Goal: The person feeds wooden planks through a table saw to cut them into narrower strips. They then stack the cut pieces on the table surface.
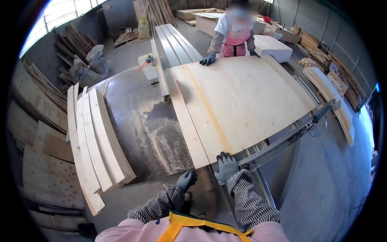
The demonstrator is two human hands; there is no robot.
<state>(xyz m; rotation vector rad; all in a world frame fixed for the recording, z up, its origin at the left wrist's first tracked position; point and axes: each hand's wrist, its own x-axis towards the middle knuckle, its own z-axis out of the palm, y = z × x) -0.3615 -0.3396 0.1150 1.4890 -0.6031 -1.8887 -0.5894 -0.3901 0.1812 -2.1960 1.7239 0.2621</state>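
**Yellow apron trim point(189, 221), striped sleeves and a broad plywood sheet point(250, 97) on a saw table point(135, 121)**

Closest in are the apron trim and the striped sleeves point(250, 199), ending in grey gloves. The right hand point(226, 167) has its fingers slightly parted over the near edge of the sheet; its thumb is hidden, so I cannot tell whether it clamps the panel or only presses it. The left hand point(186, 180) hangs just off the table's near edge, apart from the wood and seemingly holding nothing; how far its fingers close is unclear.

The sheet lies flat, its right part over the metal crosscut frame point(282, 140). A dark line sets off a narrow plywood strip point(191, 135) along its left side, with a slim reddish fin point(180, 90), perhaps a splitter, at the line's far end. Across the sheet, a co-worker point(236, 42) in a pink apron has a gloved hand point(208, 59) on the far edge.

I judge the sheet heavy and awkward for one person, stiff but springy across its width, with corners that could chip and faces likely to slide easily over the dusty metal. Best holds are opposite edges, well right of the fin; the strip should be lighter and more flexible, best supported along its length.
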